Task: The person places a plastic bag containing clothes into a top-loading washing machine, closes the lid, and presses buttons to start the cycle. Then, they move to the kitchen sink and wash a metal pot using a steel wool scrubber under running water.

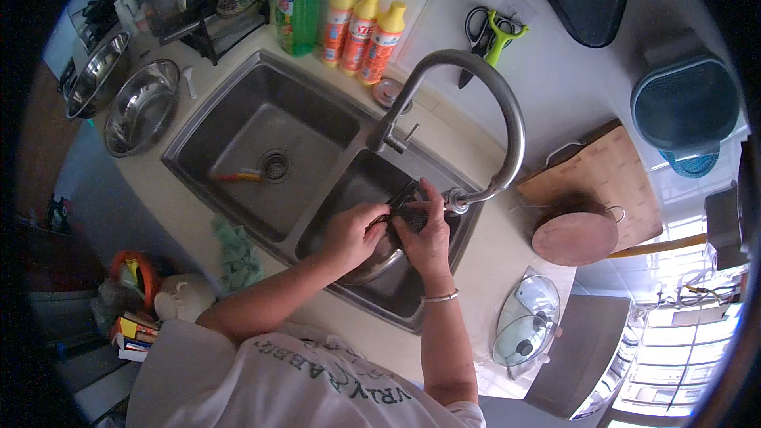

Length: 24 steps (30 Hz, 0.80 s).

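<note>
Over the smaller right basin [351,190] of a double sink, my left hand [355,230] and my right hand [427,236] pinch a dark, wet-looking item [410,214] between their fingers. Its exact kind is unclear, as the fingers cover much of it. Below them a round metal bowl [377,264] rests in the basin, partly hidden by my hands. The tip of the curved faucet [456,201] is just beside my right fingers. I cannot tell whether water is running.
The larger left basin [309,92] holds a thin orange-yellow object [238,176] by its drain. Behind stand a green pump bottle [298,12] and yellow-capped bottles [361,30]. Steel bowls [142,108] lie left; a green cloth [235,254] hangs at the front. Glass lids [526,321] and a cutting board [618,184] are right.
</note>
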### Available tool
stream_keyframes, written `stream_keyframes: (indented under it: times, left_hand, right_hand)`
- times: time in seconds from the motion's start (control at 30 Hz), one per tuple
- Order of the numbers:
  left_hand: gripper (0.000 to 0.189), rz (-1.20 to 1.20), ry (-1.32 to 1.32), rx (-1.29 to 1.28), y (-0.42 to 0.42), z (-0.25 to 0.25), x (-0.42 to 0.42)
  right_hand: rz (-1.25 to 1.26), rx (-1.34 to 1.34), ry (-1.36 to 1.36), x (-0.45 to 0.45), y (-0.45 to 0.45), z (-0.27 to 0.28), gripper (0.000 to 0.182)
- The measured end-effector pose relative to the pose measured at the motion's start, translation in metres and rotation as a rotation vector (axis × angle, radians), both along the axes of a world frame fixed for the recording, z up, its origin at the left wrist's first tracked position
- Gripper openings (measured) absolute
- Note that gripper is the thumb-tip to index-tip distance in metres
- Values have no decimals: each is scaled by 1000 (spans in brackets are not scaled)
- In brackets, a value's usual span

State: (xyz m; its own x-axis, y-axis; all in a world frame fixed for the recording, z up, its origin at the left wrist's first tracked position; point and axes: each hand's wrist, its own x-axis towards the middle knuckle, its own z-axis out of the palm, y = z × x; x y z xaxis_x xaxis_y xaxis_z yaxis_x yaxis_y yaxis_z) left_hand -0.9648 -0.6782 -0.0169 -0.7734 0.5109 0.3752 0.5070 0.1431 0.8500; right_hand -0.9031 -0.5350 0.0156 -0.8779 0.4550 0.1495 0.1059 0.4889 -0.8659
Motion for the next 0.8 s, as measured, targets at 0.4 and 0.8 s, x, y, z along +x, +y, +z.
stream_keyframes:
  times: [0.4,0.8]
  left_hand:
    - [13,11,105,-191,7,-6,6]
    - [17,-128,111,11,-7,-15,5]
  right_hand:
    - [199,518,-174,-8,17,30,67]
    - [255,257,-109,2,22,26,57]
